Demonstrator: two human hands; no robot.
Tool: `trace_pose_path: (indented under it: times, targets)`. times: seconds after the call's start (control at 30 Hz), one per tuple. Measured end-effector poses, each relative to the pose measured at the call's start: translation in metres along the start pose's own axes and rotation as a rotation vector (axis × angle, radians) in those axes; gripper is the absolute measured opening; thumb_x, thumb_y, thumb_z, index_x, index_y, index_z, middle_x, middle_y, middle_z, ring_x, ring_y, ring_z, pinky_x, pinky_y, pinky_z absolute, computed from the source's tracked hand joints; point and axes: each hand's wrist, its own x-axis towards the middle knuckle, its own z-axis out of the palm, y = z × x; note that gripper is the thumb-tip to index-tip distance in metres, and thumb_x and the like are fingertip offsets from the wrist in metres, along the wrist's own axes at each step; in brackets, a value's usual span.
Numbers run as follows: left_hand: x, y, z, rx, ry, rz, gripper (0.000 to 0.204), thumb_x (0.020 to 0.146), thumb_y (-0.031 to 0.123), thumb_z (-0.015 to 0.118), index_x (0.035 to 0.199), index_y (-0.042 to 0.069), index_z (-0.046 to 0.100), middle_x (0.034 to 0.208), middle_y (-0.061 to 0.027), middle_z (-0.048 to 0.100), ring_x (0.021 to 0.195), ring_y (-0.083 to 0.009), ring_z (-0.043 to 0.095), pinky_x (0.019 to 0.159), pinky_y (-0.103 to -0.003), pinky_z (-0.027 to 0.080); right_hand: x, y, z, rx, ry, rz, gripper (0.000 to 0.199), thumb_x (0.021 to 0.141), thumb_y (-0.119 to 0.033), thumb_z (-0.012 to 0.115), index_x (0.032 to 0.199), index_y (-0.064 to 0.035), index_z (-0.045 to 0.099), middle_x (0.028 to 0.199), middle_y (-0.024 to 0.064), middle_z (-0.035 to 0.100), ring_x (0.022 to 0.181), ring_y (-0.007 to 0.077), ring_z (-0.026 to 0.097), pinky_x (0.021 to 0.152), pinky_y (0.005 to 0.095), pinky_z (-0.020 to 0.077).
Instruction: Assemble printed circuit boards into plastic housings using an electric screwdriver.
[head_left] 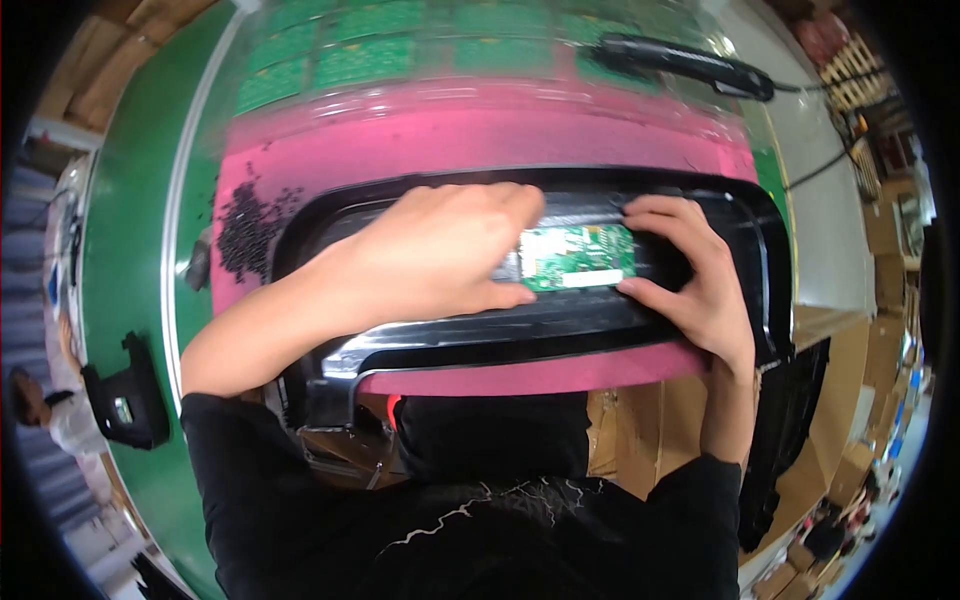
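Observation:
A green circuit board (585, 255) with a white strip along its near edge is over the middle of a long black plastic housing (480, 338). My left hand (445, 240) grips the board's left end, its thumb at the near corner and its fingers curled at the far side. At the right end, my right hand (705, 275) pinches the board between thumb and fingers. I cannot tell whether the board is seated in the housing or held just above it. Part of the housing's left interior is hidden under my left hand and forearm.
Small black screws or similar bits (250, 230) lie scattered on the pink mat (420, 135) at left. Behind are clear trays of green boards (365, 55) and a black corded power screwdriver (685, 62). Another black housing (128, 405) stands left; a person (75, 425) is beyond.

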Motion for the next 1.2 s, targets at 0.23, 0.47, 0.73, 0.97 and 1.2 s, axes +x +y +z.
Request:
trace_pose_path:
  times: [0.23,0.47,0.73,0.97,1.2]
  targets:
    - [-0.021,-0.005,-0.012,-0.005,0.153,0.04,0.048,0.077,0.028,0.074,0.106,-0.002,0.05,0.085,-0.0179,0.064,0.082,-0.036,0.065,0.067,-0.043,0.051,-0.001,-0.009,0.012,0.155,0.021,0.141,0.066,0.059,-0.002,0.078,0.121,0.0004,0.054,0.119,0.0103,0.057,0.112,0.023,0.053,0.095,0.0319,0.0398]
    - [-0.092,-0.057,-0.058,0.234,0.648,-0.193,0.024,0.079,0.007,0.067,0.102,0.001,0.062,0.084,-0.0146,0.064,0.078,-0.0314,0.064,0.069,-0.038,0.051,-0.006,0.001,-0.017,0.052,0.271,0.101,0.055,0.077,-0.005,0.063,0.128,0.0041,0.047,0.125,0.0116,0.05,0.12,0.0204,0.045,0.105,0.032,0.0293]
    - [-0.122,-0.11,-0.014,0.273,0.449,-0.221,0.038,0.072,0.0,0.066,0.11,0.004,0.061,0.097,-0.0138,0.06,0.093,-0.0341,0.059,0.08,-0.041,0.049,0.088,0.039,-0.056,0.07,0.332,0.279,0.04,0.093,-0.021,0.059,0.128,-0.0037,0.047,0.068,-0.0013,0.05,0.058,0.0052,0.044,0.051,0.0204,0.0348]
    - [-0.107,-0.115,-0.016,0.335,0.492,-0.28,0.02,0.072,0.0,0.064,0.091,0.003,0.068,0.082,-0.0163,0.062,0.077,-0.0366,0.062,0.071,-0.044,0.049,0.144,0.081,-0.055,-0.115,0.194,0.588,0.046,0.093,-0.046,0.051,0.114,-0.0049,0.055,0.06,0.0043,0.054,0.044,0.0115,0.05,0.037,0.0279,0.0372]
    - [-0.101,-0.104,-0.03,0.154,0.471,-0.237,0.017,0.069,-0.003,0.065,0.086,-0.004,0.066,0.068,-0.0178,0.062,0.064,-0.0283,0.064,0.063,-0.036,0.051,0.119,0.024,-0.027,0.481,0.736,0.001,0.038,0.092,-0.012,0.056,0.127,-0.0079,0.04,0.104,0.0149,0.058,0.079,0.0146,0.059,0.061,0.0304,0.0515]
